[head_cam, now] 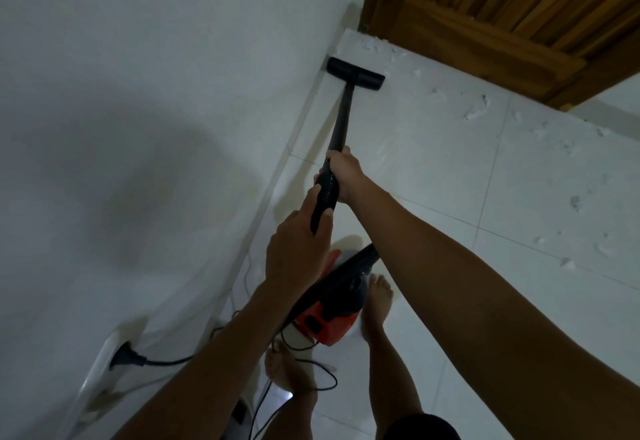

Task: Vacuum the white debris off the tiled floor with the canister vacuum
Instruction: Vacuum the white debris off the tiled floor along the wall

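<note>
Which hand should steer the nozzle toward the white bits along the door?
Probably the right hand: it grips the wand farther forward, nearer the floor nozzle, on the white debris side. The left hand holds the ribbed hose behind, supporting.

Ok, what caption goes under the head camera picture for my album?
Both hands steer the black vacuum wand, its floor nozzle by the wall, white debris ahead.

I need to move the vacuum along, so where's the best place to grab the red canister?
Likely the black top handle of the red canister, reached from above: that raised bar runs along its upper side, while the cord trails beside it on the floor.
</note>
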